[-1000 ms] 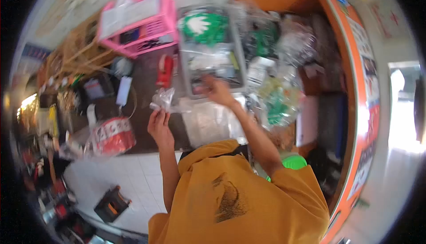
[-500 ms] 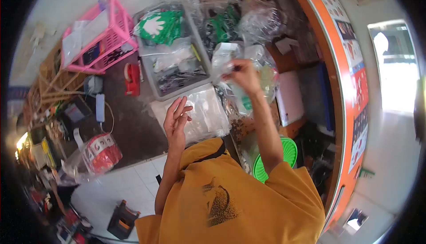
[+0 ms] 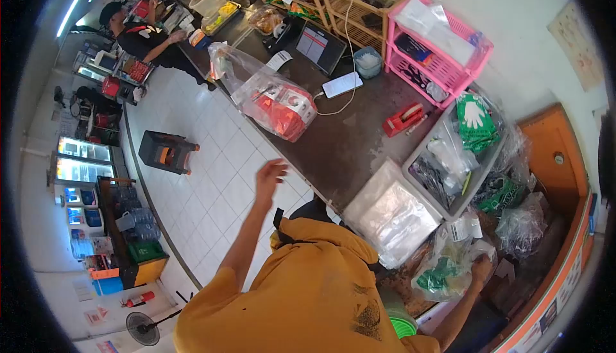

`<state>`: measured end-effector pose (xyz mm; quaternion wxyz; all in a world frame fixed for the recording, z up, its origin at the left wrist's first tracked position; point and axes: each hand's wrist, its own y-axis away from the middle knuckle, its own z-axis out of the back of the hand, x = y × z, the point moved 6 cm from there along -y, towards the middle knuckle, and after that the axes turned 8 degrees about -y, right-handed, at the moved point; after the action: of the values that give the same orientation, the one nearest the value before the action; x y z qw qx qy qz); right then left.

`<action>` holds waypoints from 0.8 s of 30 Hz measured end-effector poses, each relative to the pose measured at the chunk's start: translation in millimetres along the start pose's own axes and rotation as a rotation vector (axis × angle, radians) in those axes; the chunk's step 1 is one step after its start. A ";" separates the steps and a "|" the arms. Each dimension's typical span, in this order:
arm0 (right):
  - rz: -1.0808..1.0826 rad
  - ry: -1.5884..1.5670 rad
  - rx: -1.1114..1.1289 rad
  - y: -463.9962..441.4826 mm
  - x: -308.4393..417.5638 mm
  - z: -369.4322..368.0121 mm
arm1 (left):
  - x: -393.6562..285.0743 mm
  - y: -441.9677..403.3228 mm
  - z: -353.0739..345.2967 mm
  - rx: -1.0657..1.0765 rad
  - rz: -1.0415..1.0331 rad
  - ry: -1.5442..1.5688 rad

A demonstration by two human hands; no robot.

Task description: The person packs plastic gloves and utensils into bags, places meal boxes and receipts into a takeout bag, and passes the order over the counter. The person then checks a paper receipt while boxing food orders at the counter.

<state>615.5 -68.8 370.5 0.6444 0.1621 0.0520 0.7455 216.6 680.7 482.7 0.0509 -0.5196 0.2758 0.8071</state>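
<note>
My left hand (image 3: 271,178) hangs over the tiled floor beside the counter's edge, its fingers loosely apart and nothing in them. At the lower right, my right hand (image 3: 481,268) touches a clear plastic bag (image 3: 446,276) with green items inside; its fingers are bent, and whether they grip the bag is hard to tell. Between the hands lies a stack of clear plastic sheets or bags (image 3: 394,215). A grey tray (image 3: 457,209) with packets and a green glove pack (image 3: 476,122) stands beyond the stack.
On the dark counter (image 3: 346,141) are a red tape dispenser (image 3: 403,119), a phone (image 3: 342,85), a tablet (image 3: 319,47) and a bagged red item (image 3: 282,109). A pink basket (image 3: 436,51) stands behind. A co-worker (image 3: 144,42) is at the far left; a black stool (image 3: 167,151) stands on the floor.
The view has swung round to the left. My left hand has let go of the small clear plastic and moved off the counter; my right hand has moved over to the bag at the right.
</note>
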 end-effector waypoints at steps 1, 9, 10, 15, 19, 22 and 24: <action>0.100 -0.003 0.040 -13.7 -20.3 -7.0 | -0.7 -14.5 25.9 -0.067 -0.032 0.038; 0.260 -0.411 -0.484 43.2 305.8 182.8 | -136.4 -134.4 157.6 -0.582 -0.645 -0.302; 0.303 -0.649 -0.366 61.2 394.0 179.6 | -153.7 -156.9 163.4 -0.661 -0.737 -0.369; 0.533 -1.124 0.152 137.6 790.4 40.5 | -192.2 -284.0 155.8 -0.200 -0.672 -0.332; 0.504 -1.253 0.061 147.2 943.0 -7.2 | -204.0 -292.4 152.1 0.415 -0.312 0.128; 0.209 -1.605 0.180 148.4 952.3 40.8 | -231.1 -270.2 161.5 0.511 -0.477 0.219; 0.393 -1.647 0.203 156.9 971.4 66.0 | -265.2 -256.8 157.4 0.391 -0.947 -0.039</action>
<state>374.2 846.5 647.3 0.3178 0.7158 -0.3957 0.4797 304.3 1029.7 660.2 0.5126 -0.5531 0.1549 0.6383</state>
